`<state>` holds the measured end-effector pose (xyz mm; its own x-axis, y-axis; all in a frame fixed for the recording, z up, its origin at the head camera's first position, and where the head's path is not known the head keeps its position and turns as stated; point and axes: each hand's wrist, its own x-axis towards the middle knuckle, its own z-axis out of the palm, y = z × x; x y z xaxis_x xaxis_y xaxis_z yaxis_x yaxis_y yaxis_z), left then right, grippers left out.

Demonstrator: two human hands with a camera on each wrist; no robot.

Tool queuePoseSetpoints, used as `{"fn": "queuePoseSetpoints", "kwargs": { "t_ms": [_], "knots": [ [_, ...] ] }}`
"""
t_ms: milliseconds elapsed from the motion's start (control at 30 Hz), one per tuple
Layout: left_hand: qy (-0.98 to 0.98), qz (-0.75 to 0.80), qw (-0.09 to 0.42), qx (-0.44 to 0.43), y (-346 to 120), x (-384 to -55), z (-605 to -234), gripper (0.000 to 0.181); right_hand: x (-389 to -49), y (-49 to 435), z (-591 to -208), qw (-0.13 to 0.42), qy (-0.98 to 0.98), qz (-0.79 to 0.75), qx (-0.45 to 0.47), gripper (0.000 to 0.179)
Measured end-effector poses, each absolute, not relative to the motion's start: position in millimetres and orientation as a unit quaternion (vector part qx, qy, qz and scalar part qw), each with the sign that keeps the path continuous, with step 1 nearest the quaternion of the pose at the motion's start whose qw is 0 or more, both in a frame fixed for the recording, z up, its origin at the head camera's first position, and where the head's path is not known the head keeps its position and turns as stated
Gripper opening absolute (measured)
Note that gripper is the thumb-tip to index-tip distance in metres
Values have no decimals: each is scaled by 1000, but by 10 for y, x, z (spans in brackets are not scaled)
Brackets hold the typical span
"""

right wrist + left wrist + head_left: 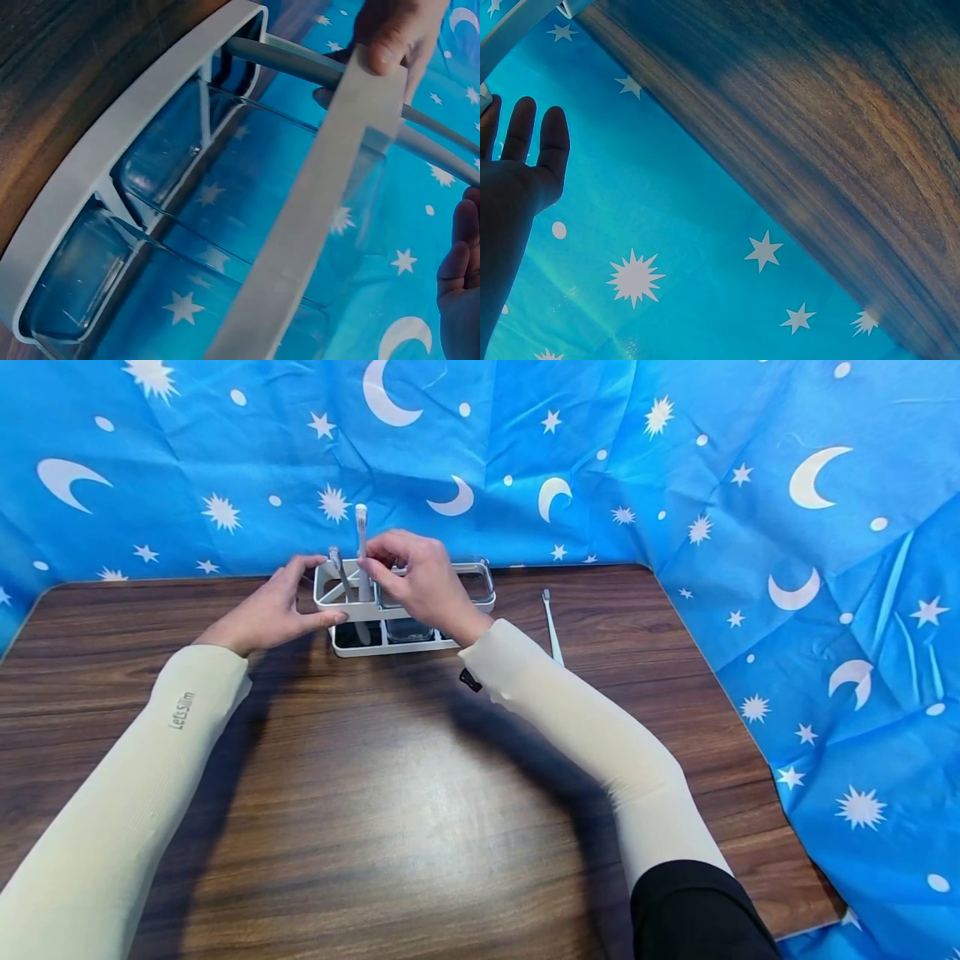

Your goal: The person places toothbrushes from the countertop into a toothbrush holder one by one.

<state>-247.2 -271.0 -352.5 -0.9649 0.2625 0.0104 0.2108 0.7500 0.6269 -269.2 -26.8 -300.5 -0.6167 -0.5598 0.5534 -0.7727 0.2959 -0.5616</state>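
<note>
A white two-tier toothbrush holder (420,648) stands at the back of the table. My left hand (270,607) grips its left end, thumb at the front of the upper rim and fingers behind. In the right wrist view that thumb lies on the upper frame (322,165). My right hand (427,578) pinches a pale toothbrush (362,523), which stands bristles up in the holder's left part. Just left of it, a second toothbrush (337,564) leans in the same part. Clear cups (161,169) sit in the other compartments.
Another toothbrush (552,622) lies on the wooden table (420,793) right of the holder, partly behind my right sleeve (577,718). Close behind the table's back edge hangs a blue curtain (495,460) with moons and stars, which continues along the right side.
</note>
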Motion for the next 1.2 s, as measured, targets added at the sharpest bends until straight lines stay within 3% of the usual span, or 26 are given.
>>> {"fn": "queuePoseSetpoints", "kwargs": {
  "t_ms": [667,1200],
  "knots": [
    [935,330,36,127,-2705,-2466,-3512,94,-2761,-343,-3206,29,-849,374,371,19],
    [935,329,38,127,-2699,-2466,-3502,95,-2772,-396,-3249,20,-860,344,377,17]
  ]
}}
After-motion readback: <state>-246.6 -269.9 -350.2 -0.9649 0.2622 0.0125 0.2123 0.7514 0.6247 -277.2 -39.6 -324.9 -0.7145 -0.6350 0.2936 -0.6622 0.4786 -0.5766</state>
